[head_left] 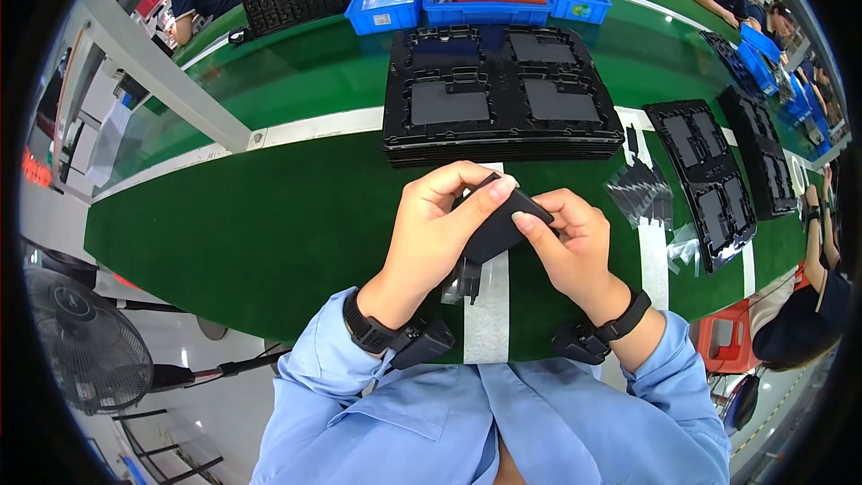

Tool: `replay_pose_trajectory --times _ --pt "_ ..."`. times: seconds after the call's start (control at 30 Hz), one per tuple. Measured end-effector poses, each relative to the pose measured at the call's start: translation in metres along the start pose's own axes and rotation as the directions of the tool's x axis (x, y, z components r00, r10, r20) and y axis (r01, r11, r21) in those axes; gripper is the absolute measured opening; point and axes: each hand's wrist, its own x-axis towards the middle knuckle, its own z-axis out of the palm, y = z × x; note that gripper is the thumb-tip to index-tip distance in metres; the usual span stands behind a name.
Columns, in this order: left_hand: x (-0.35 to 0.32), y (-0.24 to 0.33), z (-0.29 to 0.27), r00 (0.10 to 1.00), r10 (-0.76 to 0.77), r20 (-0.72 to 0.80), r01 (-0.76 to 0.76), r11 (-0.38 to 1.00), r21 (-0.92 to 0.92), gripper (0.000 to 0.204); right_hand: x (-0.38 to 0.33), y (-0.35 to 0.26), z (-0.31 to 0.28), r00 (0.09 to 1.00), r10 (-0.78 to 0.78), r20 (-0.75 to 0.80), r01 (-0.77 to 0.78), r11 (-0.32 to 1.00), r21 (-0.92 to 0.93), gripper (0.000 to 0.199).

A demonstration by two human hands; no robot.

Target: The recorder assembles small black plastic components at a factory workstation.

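Observation:
A flat black rectangular piece (499,232) is held up between my two hands over the near part of the green table. My left hand (437,220) grips its left side, thumb pressed along the top edge. My right hand (575,238) pinches the right corner with thumb and fingers. Below the piece, small dark strips with clear film (463,281) lie near the white table stripe; my left hand and the piece partly cover them. Just beyond my hands sits a stack of black moulded trays (498,136), its top one bearing dark grey rectangular parts (449,106).
Clear strips with dark bits (639,193) lie right of the stack. Further right are a black tray with parts (693,162) and another tray stack (759,153). Blue bins (485,13) stand at the back. A metal post (162,63) rises at left, near a fan (85,341). Other people sit around.

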Motion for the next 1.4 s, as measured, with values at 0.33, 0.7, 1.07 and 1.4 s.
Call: replay_pose_trajectory --times 0.33,0.7,1.07,1.4 --pt "0.000 0.001 0.001 0.997 0.066 0.039 -0.067 0.997 0.030 0.016 -0.002 -0.001 0.003 0.996 -0.086 -0.039 0.084 0.995 -0.049 0.012" --pt "0.000 0.003 -0.009 0.988 0.067 0.138 -0.084 0.989 0.119 0.018 -0.002 -0.006 0.002 0.997 -0.064 -0.039 0.064 0.998 0.014 0.010" --pt "0.006 0.003 -0.013 0.828 0.325 0.458 -0.529 0.726 0.440 0.081 -0.002 -0.018 -0.008 0.996 0.047 -0.070 -0.031 0.974 0.223 0.010" --pt "0.001 0.013 0.001 0.857 0.321 0.403 -0.463 0.136 0.876 0.088 0.000 -0.016 -0.008 0.989 0.112 -0.101 -0.082 0.961 0.263 0.012"
